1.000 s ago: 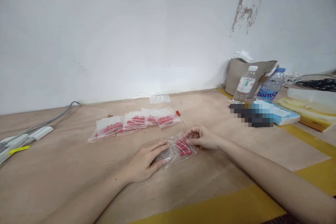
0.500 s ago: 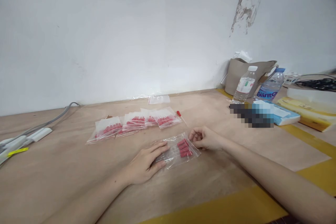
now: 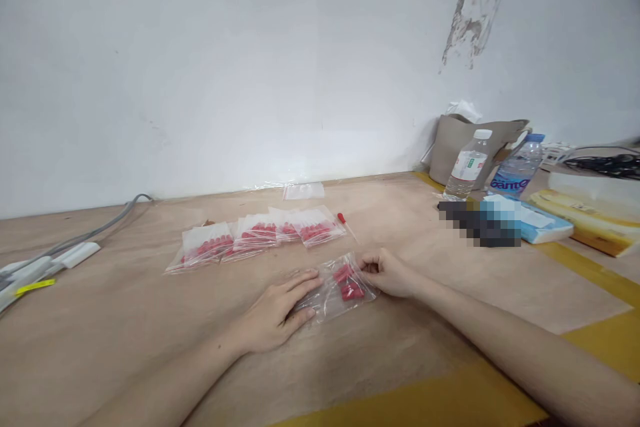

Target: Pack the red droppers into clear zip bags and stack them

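A clear zip-lock bag [image 3: 327, 300] lies on the table between my hands. Several red rubber bulbs [image 3: 352, 291] show in its right part, apparently of droppers; glare on the plastic makes any stems hard to see. My left hand [image 3: 283, 307] rests on the bag's left end, fingers stretched out and thumb apart. At the right edge, my right hand [image 3: 387, 272] has its fingers curled and pinched on the bag. Behind them lies a single dropper with a red bulb [image 3: 341, 217] and a thin pale stem. Filled bags [image 3: 260, 230] with red bulbs overlap in a row to its left.
Another flat bag [image 3: 304, 191] lies near the wall. On the right stand two water bottles [image 3: 467, 167] before a grey-brown bin [image 3: 443, 150], with a blue packet [image 3: 555, 227] and yellow packet [image 3: 595, 217] nearby. A power strip [image 3: 75, 255] and grey cable lie left.
The red bulbs inside the bag have shifted from one neat stack into two clumps. My right hand's fingers have closed in at the bag's edge; my left hand stays put.
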Demonstrator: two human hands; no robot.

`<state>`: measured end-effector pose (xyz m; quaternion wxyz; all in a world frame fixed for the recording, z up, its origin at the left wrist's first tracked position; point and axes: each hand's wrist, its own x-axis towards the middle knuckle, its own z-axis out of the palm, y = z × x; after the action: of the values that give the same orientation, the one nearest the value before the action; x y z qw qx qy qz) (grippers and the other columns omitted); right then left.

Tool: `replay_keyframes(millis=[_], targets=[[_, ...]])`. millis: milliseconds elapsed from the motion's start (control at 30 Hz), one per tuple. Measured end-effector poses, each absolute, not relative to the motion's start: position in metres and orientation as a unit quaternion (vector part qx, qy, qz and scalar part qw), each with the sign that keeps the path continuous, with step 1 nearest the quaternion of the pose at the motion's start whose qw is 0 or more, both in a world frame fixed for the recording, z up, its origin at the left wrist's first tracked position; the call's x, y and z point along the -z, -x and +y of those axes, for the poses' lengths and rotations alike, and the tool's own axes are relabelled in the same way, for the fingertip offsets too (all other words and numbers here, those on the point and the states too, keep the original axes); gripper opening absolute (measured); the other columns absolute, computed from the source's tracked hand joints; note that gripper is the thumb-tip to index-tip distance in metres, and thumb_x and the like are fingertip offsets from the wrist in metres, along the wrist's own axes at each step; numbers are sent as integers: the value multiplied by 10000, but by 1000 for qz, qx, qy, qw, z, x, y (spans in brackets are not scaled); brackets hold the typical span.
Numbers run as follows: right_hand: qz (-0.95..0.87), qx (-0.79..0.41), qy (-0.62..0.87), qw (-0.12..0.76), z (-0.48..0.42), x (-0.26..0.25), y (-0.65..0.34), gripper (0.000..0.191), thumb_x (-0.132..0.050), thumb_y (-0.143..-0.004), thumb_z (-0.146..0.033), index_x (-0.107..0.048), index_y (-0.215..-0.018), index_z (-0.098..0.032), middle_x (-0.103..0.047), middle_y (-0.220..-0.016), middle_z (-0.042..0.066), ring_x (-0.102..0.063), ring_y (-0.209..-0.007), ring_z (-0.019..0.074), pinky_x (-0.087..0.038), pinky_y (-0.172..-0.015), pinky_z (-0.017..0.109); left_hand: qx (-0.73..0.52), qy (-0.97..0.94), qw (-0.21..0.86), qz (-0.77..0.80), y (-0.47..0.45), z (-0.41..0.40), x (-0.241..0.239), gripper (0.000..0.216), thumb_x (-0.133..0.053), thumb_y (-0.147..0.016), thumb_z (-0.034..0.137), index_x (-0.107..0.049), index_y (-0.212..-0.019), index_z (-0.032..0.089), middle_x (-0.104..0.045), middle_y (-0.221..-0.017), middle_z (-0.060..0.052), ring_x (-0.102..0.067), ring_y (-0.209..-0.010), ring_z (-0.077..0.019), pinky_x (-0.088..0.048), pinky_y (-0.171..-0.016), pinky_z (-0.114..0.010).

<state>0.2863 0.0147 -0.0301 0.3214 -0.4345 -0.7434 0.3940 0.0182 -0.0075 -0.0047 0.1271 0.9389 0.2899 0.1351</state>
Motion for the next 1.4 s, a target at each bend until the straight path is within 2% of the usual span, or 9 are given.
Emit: replay_keyframes(millis=[100,300,500,700,800,867,967,1133,1400], targets=[[-757,-422,425,260,23,20,-300,260,-589,-688,-395,-651,-719,-144,-628,-668,7,-521,-579,105,-397,-529,211,-129,-938,127,294,-18,-7,6,431,-403,-897,330,-335,-1319,275,-334,-1381,-31,-331,-1249,-220,-310,-1016,-416],[-638,-274,631,346,75,12,-313,201,-657,-591,-312,-584,-685,-150,-600,-628,20,-527,-563,121,-371,-489,212,-116,-938,131,298,-18,-7,4,345,-377,-907,337,-430,-1246,303,-323,-1387,-15,-340,-1245,-218,-331,-999,-403],[-610,-183,715,289,124,10,-268,546,-705,-544,-369,-507,-994,-131,-629,-894,135,-593,-802,231,-413,-583,258,-108,-944,122,287,-18,-7,5,340,-362,-915,316,-435,-1246,295,-308,-1394,-23,-320,-1256,-217,-312,-1013,-396],[-633,-190,703,262,124,-1,-257,260,-652,-642,-328,-552,-797,-145,-637,-797,142,-600,-769,241,-395,-581,256,-96,-949,90,286,-18,-9,8,366,-343,-921,334,-386,-1282,292,-294,-1401,-18,-268,-1280,-207,-272,-1034,-417],[-630,-190,696,286,107,-7,-282,187,-574,-695,-239,-545,-843,-127,-612,-688,88,-581,-660,190,-389,-543,241,-86,-950,85,288,-17,-8,9,394,-333,-923,342,-336,-1313,288,-267,-1413,-12,-246,-1290,-202,-258,-1041,-424],[-617,-203,692,316,91,-6,-299,319,-487,-731,-187,-472,-1037,-98,-562,-602,31,-543,-546,155,-389,-491,238,-83,-950,86,288,-17,-7,10,408,-337,-921,352,-317,-1323,289,-253,-1419,-8,-235,-1294,-205,-254,-1042,-427],[-550,-307,635,447,66,4,-314,602,-432,-722,-144,-181,-1269,-122,-465,-554,-60,-479,-426,114,-414,-432,232,-83,-951,84,287,-17,-6,11,435,-347,-917,359,-280,-1342,297,-248,-1421,-6,-228,-1296,-211,-248,-1043,-432],[-428,-418,521,609,41,25,-303,562,-474,-664,-163,-216,-1160,-231,-436,-653,-83,-493,-430,79,-473,-425,234,-89,-951,88,283,-16,-5,11,456,-355,-914,344,-245,-1355,304,-260,-1415,-18,-246,-1288,-215,-255,-1035,-443],[-431,-472,484,598,23,29,-279,436,-533,-656,-215,-270,-1001,-250,-449,-681,-96,-538,-427,87,-523,-447,297,-101,-949,102,282,-17,-6,8,403,-404,-894,315,-363,-1294,280,-291,-1400,-28,-274,-1272,-220,-285,-1020,-437]])
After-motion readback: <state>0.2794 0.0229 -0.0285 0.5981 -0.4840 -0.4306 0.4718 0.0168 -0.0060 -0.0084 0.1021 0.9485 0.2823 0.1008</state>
